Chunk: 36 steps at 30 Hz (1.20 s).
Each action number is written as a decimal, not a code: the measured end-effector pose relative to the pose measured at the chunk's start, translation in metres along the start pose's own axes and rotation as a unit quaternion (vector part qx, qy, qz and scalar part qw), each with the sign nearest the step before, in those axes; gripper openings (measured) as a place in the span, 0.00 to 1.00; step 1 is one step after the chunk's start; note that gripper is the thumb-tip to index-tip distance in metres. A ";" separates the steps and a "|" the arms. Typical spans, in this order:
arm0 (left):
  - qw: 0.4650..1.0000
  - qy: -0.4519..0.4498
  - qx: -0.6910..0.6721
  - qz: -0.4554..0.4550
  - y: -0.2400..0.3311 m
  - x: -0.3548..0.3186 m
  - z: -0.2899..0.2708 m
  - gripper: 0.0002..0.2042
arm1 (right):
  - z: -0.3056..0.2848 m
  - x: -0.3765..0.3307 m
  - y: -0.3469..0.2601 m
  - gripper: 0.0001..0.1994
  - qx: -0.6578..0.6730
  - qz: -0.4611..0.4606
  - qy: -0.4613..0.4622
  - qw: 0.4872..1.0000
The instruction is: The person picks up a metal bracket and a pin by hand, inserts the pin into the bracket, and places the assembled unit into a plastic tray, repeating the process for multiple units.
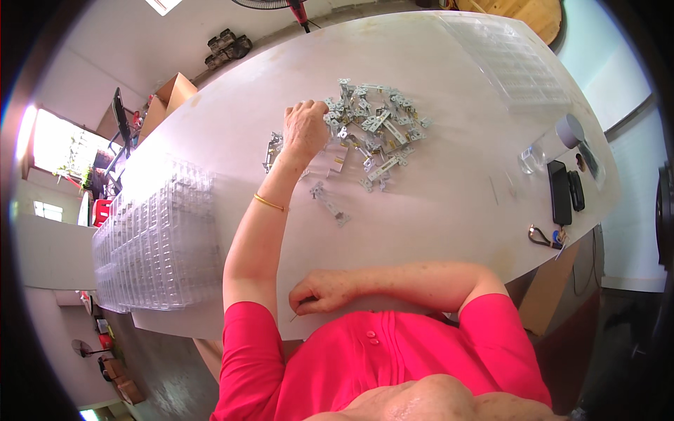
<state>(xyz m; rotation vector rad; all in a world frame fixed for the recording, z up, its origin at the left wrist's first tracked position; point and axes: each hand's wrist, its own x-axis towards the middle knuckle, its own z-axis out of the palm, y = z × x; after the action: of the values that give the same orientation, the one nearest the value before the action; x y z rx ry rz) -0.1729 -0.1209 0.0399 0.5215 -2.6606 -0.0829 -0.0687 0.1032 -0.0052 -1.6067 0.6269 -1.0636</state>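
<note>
My left hand (305,130) reaches out to the left side of a heap of small silvery metal brackets (393,130). Its fingers are curled and closed, with the tips hidden, so what they grip cannot be made out. Just left of that wrist lies another metal bracket (270,151). One more bracket (328,205) lies apart, nearer to me. My right hand (324,291) rests at the table's near edge, thumb and fingers pinched together. A thin needle-like rod (293,319) pokes out below the pinch.
Stacked clear plastic trays (161,242) stand at the left; another clear tray (516,63) lies far right. On the right are a bottle with a grey cap (551,144), a black phone (559,193) and a dark looped cord (544,237). The white table (435,231) has curved-looking edges.
</note>
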 end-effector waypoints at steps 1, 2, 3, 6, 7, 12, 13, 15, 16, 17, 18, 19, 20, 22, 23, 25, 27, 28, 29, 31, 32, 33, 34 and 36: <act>1.000 0.001 0.000 0.000 -0.002 0.005 0.000 0.13 | 0.000 0.000 0.000 0.05 0.003 -0.004 0.000 1.000; 1.000 -0.015 0.009 -0.007 -0.005 0.009 -0.001 0.14 | 0.000 -0.001 0.000 0.05 0.002 -0.003 -0.001 1.000; 0.999 -0.032 0.018 -0.015 -0.007 0.014 -0.001 0.16 | 0.001 -0.001 0.000 0.05 0.005 0.000 0.004 1.000; 0.998 -0.025 -0.025 0.045 -0.023 0.026 0.009 0.18 | 0.001 -0.001 -0.003 0.05 0.007 0.011 0.004 1.000; 0.998 -0.024 -0.025 0.044 -0.025 0.031 0.012 0.18 | 0.001 -0.001 -0.003 0.05 0.006 0.020 0.005 1.000; 0.986 -0.148 -0.015 0.069 -0.034 0.045 0.019 0.16 | 0.001 -0.002 -0.003 0.05 0.020 0.026 0.009 0.999; 0.986 -0.149 -0.017 0.069 -0.033 0.047 0.018 0.16 | 0.001 -0.001 -0.003 0.05 0.018 0.025 0.010 0.999; 0.980 -0.192 -0.016 0.045 -0.033 0.050 0.014 0.15 | 0.001 -0.001 0.000 0.05 0.016 0.023 0.012 1.000; 0.980 -0.192 -0.017 0.044 -0.036 0.050 0.014 0.15 | 0.000 -0.001 0.000 0.05 0.013 0.019 0.012 1.000; 0.976 -0.213 -0.012 0.045 -0.039 0.051 0.012 0.13 | 0.000 -0.001 0.000 0.05 0.014 0.020 0.011 1.000; 0.971 -0.234 -0.008 0.047 -0.042 0.051 0.010 0.12 | -0.002 -0.001 -0.001 0.05 0.016 0.022 0.001 1.000; 0.971 -0.235 -0.009 0.046 -0.046 0.050 0.008 0.12 | -0.003 -0.001 -0.003 0.05 0.018 0.023 -0.010 1.000; 0.969 -0.239 -0.019 0.061 -0.049 0.049 0.007 0.11 | -0.004 -0.001 -0.003 0.05 0.018 0.024 -0.011 0.999; 0.966 -0.244 -0.029 0.076 -0.054 0.048 0.003 0.10 | -0.004 -0.001 -0.004 0.05 0.016 0.030 -0.015 0.999; 0.962 -0.261 -0.047 0.059 -0.056 0.048 0.001 0.10 | -0.004 -0.001 -0.004 0.05 0.016 0.031 -0.015 0.999; 0.958 -0.277 -0.066 0.043 -0.057 0.048 0.000 0.11 | -0.003 -0.001 -0.004 0.05 0.018 0.025 -0.014 0.999; 0.955 -0.282 -0.095 0.011 -0.059 0.048 0.002 0.10 | -0.002 -0.001 -0.004 0.05 0.015 0.028 -0.014 0.999; 0.954 -0.282 -0.096 0.012 -0.056 0.047 0.001 0.10 | -0.002 -0.002 -0.004 0.05 0.013 0.031 -0.014 0.999; 0.966 -0.248 -0.069 0.030 -0.052 0.045 0.001 0.09 | -0.002 -0.002 -0.004 0.05 0.013 0.032 -0.014 0.999; 0.975 -0.214 -0.040 0.045 -0.049 0.042 0.002 0.08 | -0.001 -0.002 -0.006 0.05 0.021 0.027 0.009 0.999; 0.979 -0.196 -0.028 0.051 -0.052 0.040 0.006 0.08 | 0.000 -0.001 -0.006 0.05 0.023 0.027 0.007 0.999; 0.982 -0.178 -0.015 0.056 -0.054 0.038 0.008 0.09 | 0.001 -0.001 -0.007 0.05 0.026 0.023 0.007 0.999; 0.982 -0.181 -0.015 0.052 -0.056 0.034 0.010 0.09 | 0.003 -0.001 -0.007 0.05 0.032 0.021 0.009 0.999; 0.996 -0.028 0.017 0.081 -0.061 0.024 0.014 0.09 | 0.004 0.001 -0.002 0.05 0.036 0.019 0.002 0.999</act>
<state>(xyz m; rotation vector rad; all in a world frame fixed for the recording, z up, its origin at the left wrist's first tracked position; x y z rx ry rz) -0.1781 -0.1873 0.0284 0.3149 -2.7521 -0.0052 -0.0656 0.1050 -0.0031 -1.5242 0.6126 -1.0508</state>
